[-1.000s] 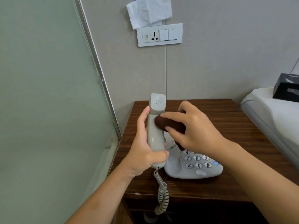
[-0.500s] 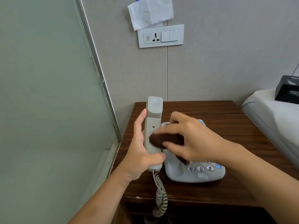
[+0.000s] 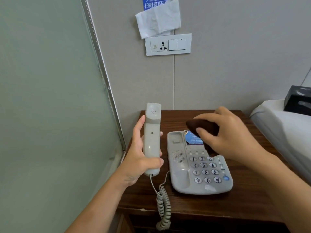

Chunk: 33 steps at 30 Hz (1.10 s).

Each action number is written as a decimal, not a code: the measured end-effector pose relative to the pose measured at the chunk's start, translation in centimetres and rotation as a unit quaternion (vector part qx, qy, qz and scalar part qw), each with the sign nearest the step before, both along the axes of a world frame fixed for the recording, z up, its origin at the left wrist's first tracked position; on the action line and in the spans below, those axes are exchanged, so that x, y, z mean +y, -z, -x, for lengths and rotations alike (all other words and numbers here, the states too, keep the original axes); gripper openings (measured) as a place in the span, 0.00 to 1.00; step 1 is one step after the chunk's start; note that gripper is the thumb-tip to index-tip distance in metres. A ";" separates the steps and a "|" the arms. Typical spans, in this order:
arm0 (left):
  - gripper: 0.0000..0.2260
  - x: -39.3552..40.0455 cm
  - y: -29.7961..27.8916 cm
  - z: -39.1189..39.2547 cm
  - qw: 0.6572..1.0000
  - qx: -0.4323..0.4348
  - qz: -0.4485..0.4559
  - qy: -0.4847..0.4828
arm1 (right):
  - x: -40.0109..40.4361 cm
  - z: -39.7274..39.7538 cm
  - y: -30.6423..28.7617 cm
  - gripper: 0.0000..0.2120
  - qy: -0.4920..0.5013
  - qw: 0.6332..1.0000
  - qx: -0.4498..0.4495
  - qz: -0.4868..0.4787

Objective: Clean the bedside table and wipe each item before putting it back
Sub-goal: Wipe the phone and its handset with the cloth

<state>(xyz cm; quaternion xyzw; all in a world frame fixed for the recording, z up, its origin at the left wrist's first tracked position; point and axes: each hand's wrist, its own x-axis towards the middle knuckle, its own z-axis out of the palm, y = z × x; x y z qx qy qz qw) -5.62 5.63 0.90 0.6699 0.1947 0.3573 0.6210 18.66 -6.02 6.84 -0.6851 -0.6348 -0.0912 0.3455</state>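
My left hand point(image 3: 139, 153) grips a pale grey telephone handset point(image 3: 152, 137) upright, lifted off its cradle at the left edge of the dark wooden bedside table point(image 3: 185, 206). The phone base point(image 3: 186, 175) with its keypad sits on the table. A coiled cord point(image 3: 162, 209) hangs from the handset over the front edge. My right hand point(image 3: 225, 133) holds a dark brown cloth point(image 3: 202, 126) bunched in its fingers, above the base's blue display card, apart from the handset.
A frosted glass partition point(image 3: 50, 98) with a metal frame stands close on the left. The wall behind carries a socket and switch plate point(image 3: 168, 44) and a white tissue point(image 3: 158, 19). A white bed point(image 3: 284, 125) with a black box point(image 3: 297, 100) lies to the right.
My right hand with the cloth has left the handset and moved right, over the phone base. The left hand has kept the handset upright and shifted it slightly left.
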 end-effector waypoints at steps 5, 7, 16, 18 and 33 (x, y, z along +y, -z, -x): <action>0.58 0.7 0.5 0.5 0.997 0.068 0.021 -0.019 | -0.4 -0.4 0.8 0.17 0.011 0.999 0.010 0.039; 0.57 0.8 0.7 0.2 0.985 0.133 -0.028 -0.105 | -0.1 -0.4 1.6 0.17 0.017 0.999 0.011 0.046; 0.47 0.7 1.8 -0.2 0.846 0.450 -0.161 -0.238 | 0.5 0.4 3.3 0.17 -0.026 0.995 -0.044 0.087; 0.43 0.9 2.0 -0.6 0.828 0.481 -0.170 -0.233 | 0.6 1.4 3.6 0.16 -0.075 0.988 -0.082 0.109; 0.12 -1.9 1.2 -0.3 0.781 0.409 -0.417 -0.221 | 2.2 3.7 4.5 0.18 -0.127 0.953 -0.182 0.208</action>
